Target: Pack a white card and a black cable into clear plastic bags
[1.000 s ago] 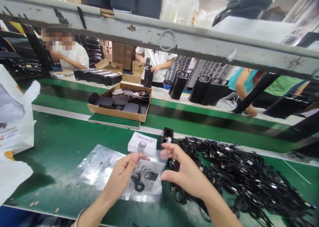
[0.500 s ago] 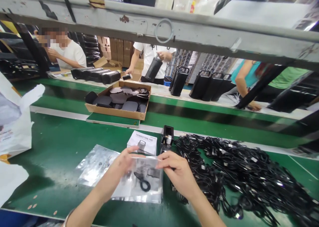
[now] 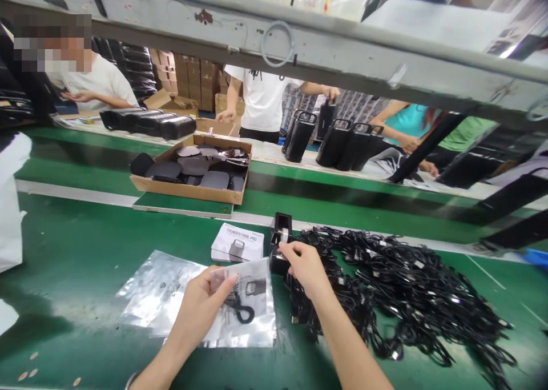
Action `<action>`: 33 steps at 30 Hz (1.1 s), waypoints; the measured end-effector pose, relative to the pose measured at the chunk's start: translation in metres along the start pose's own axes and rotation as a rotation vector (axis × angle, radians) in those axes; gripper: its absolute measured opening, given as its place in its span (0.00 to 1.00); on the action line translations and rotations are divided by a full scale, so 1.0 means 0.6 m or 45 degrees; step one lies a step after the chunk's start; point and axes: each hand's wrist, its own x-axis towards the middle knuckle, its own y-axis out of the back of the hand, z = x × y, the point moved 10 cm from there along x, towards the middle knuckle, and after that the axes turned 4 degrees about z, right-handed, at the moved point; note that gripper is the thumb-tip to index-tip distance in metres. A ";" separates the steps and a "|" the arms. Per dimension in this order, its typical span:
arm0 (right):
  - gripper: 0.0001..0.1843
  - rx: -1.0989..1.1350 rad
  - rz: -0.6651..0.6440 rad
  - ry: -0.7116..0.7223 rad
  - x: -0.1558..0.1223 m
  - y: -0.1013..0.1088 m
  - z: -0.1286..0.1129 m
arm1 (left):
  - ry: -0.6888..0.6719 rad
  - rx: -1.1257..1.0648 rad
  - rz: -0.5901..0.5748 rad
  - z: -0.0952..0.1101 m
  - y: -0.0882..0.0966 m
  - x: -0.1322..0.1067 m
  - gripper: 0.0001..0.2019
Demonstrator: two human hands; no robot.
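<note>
My left hand (image 3: 205, 304) pinches the top of a clear plastic bag (image 3: 263, 327), thumb over it. Inside the bag show a coiled black cable (image 3: 245, 314) and a printed leaflet (image 3: 256, 288). My right hand (image 3: 306, 267) is closed in a pinch at the front of a black tape dispenser (image 3: 279, 263); whatever is between its fingertips is too small to make out. Behind the bag lies a stack of white leaflets (image 3: 238, 240) marked THUNDERTRAIL PRO. More clear bags (image 3: 148, 290) lie flat, partly under my left hand and the held bag.
A large heap of black cables (image 3: 385, 287) spreads over the right of the green table (image 3: 77, 253). A cardboard box of dark flat parts (image 3: 188, 192) sits behind. Beyond, people work along a bench with black handled units (image 3: 300, 139). A grey shelf beam (image 3: 342, 50) crosses overhead.
My right hand has let go of the bag's edge and moved up to the tape dispenser. My left hand keeps the bag, its thumb now over the top. The view has shifted slightly.
</note>
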 end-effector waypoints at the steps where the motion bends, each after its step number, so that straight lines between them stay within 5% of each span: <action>1: 0.18 0.047 -0.016 -0.028 -0.005 -0.005 0.005 | -0.003 0.013 0.010 0.000 0.001 0.000 0.14; 7: 0.16 0.373 -0.083 -0.105 -0.044 -0.016 0.024 | 0.014 0.004 0.027 -0.011 -0.003 0.003 0.14; 16: 0.14 -0.503 0.105 0.235 -0.084 -0.004 -0.005 | 0.012 -0.093 0.068 -0.007 -0.005 0.001 0.13; 19: 0.16 -0.252 -0.083 0.233 -0.105 -0.028 -0.028 | 0.007 -0.057 0.073 -0.004 -0.004 -0.004 0.13; 23: 0.20 0.247 -0.464 -0.060 -0.115 -0.104 -0.020 | 0.020 -0.056 0.017 0.001 -0.017 -0.014 0.13; 26: 0.24 0.138 -0.548 -0.148 -0.109 -0.137 -0.005 | 0.046 -0.107 0.016 0.004 -0.020 -0.023 0.12; 30: 0.26 -0.355 -0.467 0.087 -0.115 -0.132 -0.016 | 0.149 -0.260 0.087 -0.004 0.021 -0.039 0.12; 33: 0.19 -0.640 -0.524 0.294 -0.141 -0.138 -0.037 | 0.216 -0.174 0.182 -0.021 0.099 -0.069 0.14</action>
